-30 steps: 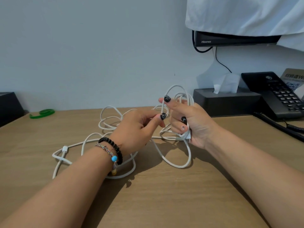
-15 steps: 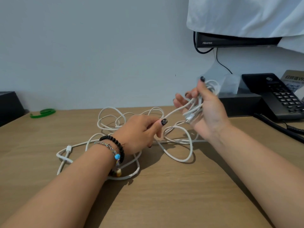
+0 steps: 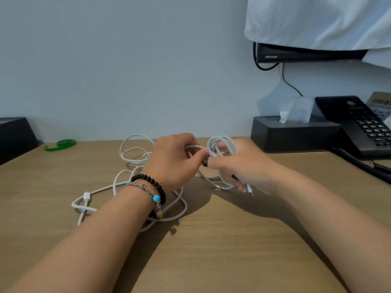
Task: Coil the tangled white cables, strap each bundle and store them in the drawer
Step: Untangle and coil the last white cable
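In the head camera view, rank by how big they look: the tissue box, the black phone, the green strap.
1. Tissue box and black phone: look similar, and the phone is cut off at the frame edge, so unranked.
2. Green strap: clearly smallest.

right hand [image 3: 247, 166] lowered toward desk | coil [image 3: 221, 145] in its grip grew | left hand [image 3: 175, 159] moved closer

The light is bright, even and soft, with no glare. The arms throw dark shadows onto the bench [image 3: 211, 250] toward the right and near side. The right hand [image 3: 243, 168] is slightly blurred, and the wide lens bends the edges.
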Available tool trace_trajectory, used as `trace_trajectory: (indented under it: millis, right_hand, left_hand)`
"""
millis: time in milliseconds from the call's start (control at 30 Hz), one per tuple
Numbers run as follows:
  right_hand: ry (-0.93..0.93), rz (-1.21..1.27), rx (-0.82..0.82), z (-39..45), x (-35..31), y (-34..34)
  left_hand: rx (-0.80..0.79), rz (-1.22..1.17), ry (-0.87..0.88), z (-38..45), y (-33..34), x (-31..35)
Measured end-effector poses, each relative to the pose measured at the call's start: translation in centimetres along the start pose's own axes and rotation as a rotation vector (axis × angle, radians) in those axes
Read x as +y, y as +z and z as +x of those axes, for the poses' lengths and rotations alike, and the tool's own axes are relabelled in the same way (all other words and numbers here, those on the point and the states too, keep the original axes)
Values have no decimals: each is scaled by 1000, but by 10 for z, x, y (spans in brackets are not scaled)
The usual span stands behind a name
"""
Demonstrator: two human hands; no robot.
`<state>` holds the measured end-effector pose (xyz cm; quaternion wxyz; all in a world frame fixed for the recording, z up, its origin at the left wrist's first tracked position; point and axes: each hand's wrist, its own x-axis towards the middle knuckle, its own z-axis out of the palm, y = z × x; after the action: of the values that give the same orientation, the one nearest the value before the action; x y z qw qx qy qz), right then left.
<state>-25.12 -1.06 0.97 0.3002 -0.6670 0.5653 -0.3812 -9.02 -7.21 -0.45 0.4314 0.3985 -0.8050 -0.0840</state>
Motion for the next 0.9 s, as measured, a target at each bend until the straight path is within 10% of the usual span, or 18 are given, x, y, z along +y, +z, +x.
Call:
trace_trajectory:
  millis: [500, 900]
  right_hand:
    - [-66, -285, 192, 6, 7, 3]
    - [57, 257, 207, 8, 10, 10]
  left_hand:
    - [-145, -309, -55, -1, 3, -1]
    - [-177, -343, -155, 0, 4, -2]
